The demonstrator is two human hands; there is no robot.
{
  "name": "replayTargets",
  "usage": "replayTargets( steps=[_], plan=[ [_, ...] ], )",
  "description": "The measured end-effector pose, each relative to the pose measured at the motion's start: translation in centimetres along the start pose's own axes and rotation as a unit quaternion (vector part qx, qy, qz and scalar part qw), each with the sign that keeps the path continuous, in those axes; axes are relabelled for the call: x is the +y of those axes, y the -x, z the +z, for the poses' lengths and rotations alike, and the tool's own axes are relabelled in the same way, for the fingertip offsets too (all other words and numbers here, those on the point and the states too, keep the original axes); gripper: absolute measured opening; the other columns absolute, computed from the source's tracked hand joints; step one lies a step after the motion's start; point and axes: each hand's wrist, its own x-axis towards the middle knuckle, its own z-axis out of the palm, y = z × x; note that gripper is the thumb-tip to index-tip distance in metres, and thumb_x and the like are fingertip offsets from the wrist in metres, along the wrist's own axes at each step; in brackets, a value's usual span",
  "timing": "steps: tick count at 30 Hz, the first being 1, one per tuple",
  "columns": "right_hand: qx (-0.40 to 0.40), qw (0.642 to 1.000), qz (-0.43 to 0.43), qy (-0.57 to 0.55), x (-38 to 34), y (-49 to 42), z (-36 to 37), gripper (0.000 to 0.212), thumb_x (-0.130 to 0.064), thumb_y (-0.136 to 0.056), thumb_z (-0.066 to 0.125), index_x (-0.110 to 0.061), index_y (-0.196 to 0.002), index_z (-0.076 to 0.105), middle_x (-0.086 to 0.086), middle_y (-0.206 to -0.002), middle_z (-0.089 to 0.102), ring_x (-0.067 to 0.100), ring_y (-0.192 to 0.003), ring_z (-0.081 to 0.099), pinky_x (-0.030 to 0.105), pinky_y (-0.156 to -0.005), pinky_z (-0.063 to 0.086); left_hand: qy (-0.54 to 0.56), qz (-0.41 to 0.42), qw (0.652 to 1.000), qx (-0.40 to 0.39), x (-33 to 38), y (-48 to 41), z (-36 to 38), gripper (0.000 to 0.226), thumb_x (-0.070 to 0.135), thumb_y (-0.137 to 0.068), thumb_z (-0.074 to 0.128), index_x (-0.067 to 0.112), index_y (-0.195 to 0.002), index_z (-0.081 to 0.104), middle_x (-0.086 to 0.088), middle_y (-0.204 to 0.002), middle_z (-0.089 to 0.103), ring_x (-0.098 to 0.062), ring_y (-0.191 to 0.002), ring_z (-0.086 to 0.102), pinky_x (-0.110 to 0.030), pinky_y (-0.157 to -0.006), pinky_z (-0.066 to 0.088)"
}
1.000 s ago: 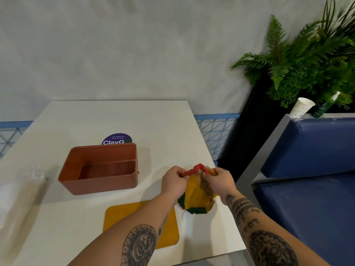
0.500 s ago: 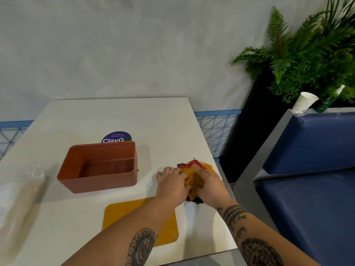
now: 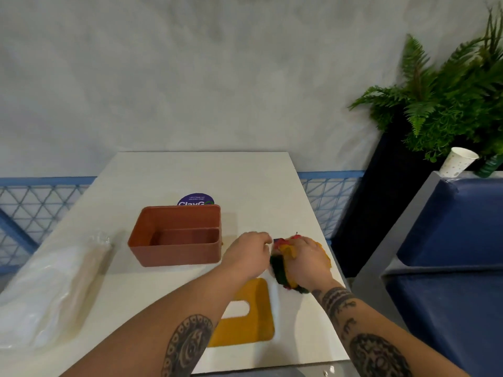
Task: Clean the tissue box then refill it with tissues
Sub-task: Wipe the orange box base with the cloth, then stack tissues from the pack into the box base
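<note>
An open, empty terracotta tissue box [image 3: 177,238] stands mid-table. Its mustard lid [image 3: 249,322], with a slot in it, lies flat near the front edge, partly under my left forearm. A bunched cloth [image 3: 283,268] of yellow, green and red lies on the table at the right edge. My right hand [image 3: 307,262] presses down on it and grips it. My left hand [image 3: 249,254] is just left of the cloth, fingers curled, touching its edge. A clear plastic pack of white tissues [image 3: 51,289] lies at the left.
A purple round sticker [image 3: 195,199] is behind the box. Right of the table stand a blue padded bench [image 3: 449,240], a paper cup [image 3: 457,161] on its ledge, and a fern in a dark planter [image 3: 446,104]. A grey wall rises behind.
The cloth, held up and stretched between both hands a second ago, has been lowered and bunched on the table. My right hand now covers it; my left hand has slid off to its left side.
</note>
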Motion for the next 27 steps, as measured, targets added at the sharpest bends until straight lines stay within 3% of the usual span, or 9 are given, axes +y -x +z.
replayTargets(
  steps=[5, 10, 15, 18, 21, 24, 27],
  plan=[
    [0.039, 0.992, -0.073, -0.093, -7.5, -0.1, -2.2, 0.041, -0.028, -0.095, 0.059, -0.023, -0.136, 0.057, -0.002, -0.144, 0.048, 0.023, -0.133, 0.043, 0.04, -0.113, 0.036, 0.053, -0.014, 0.992, 0.114, -3.4, 1.2, -7.2, 0.033, 0.022, -0.099, 0.048, 0.026, -0.126, 0.068, -0.001, -0.122, 0.072, -0.022, -0.111, 0.066, -0.037, -0.096, 0.055],
    [0.05, 0.973, -0.168, -0.148, -17.6, 0.8, -1.2, 0.032, -0.023, -0.093, 0.063, -0.023, -0.124, 0.065, -0.002, -0.134, 0.056, 0.02, -0.127, 0.05, 0.034, -0.11, 0.039, 0.058, -0.072, 0.972, 0.218, -10.8, 5.4, -13.7, 0.03, 0.027, -0.098, 0.049, 0.032, -0.121, 0.067, 0.003, -0.114, 0.074, -0.019, -0.103, 0.068, -0.029, -0.088, 0.054],
    [0.012, 0.954, -0.24, -0.177, -27.0, 4.2, 2.1, 0.029, -0.02, -0.094, 0.064, -0.022, -0.123, 0.065, -0.008, -0.124, 0.054, 0.01, -0.116, 0.051, 0.024, -0.106, 0.036, 0.035, -0.165, 0.941, 0.293, -20.6, 11.8, -17.9, 0.032, 0.022, -0.098, 0.053, 0.028, -0.125, 0.068, 0.002, -0.117, 0.072, -0.02, -0.112, 0.061, -0.035, -0.094, 0.053],
    [-0.042, 0.943, -0.251, -0.216, -30.9, 6.2, 5.3, 0.027, -0.019, -0.092, 0.066, -0.024, -0.119, 0.066, -0.013, -0.116, 0.054, 0.009, -0.104, 0.057, 0.027, -0.103, 0.043, -0.002, -0.276, 0.928, 0.25, -26.0, 15.6, -19.2, 0.038, 0.033, -0.097, 0.055, 0.027, -0.134, 0.06, 0.001, -0.133, 0.063, -0.025, -0.127, 0.049, -0.043, -0.102, 0.048],
    [-0.105, 0.943, -0.243, -0.2, -34.3, 7.6, 9.5, 0.032, -0.021, -0.094, 0.064, -0.022, -0.126, 0.065, -0.011, -0.119, 0.059, 0.012, -0.112, 0.06, 0.029, -0.105, 0.044, 0.01, -0.394, 0.907, 0.146, -29.5, 18.9, -19.2, 0.073, 0.064, -0.083, 0.062, 0.025, -0.143, 0.047, -0.003, -0.147, 0.047, -0.032, -0.139, 0.038, -0.052, -0.109, 0.041],
    [-0.208, 0.943, -0.189, -0.179, -36.5, 9.0, 13.6, 0.042, -0.025, -0.101, 0.052, -0.017, -0.142, 0.054, -0.002, -0.145, 0.054, 0.019, -0.131, 0.052, 0.029, -0.108, 0.041, 0.043, -0.421, 0.904, 0.06, -31.7, 20.5, -17.2, 0.116, 0.086, -0.057, 0.066, 0.021, -0.147, 0.034, -0.005, -0.149, 0.041, -0.033, -0.14, 0.038, -0.051, -0.11, 0.039],
    [-0.272, 0.927, -0.116, -0.232, -37.3, 10.4, 17.0, 0.043, -0.022, -0.103, 0.043, -0.018, -0.144, 0.052, 0.002, -0.146, 0.053, 0.019, -0.125, 0.054, 0.028, -0.099, 0.046, 0.1, -0.409, 0.907, 0.029, -32.9, 20.9, -15.1, 0.12, 0.081, -0.051, 0.075, 0.024, -0.144, 0.025, -0.004, -0.14, 0.041, -0.032, -0.13, 0.046, -0.046, -0.105, 0.045]
  ],
)
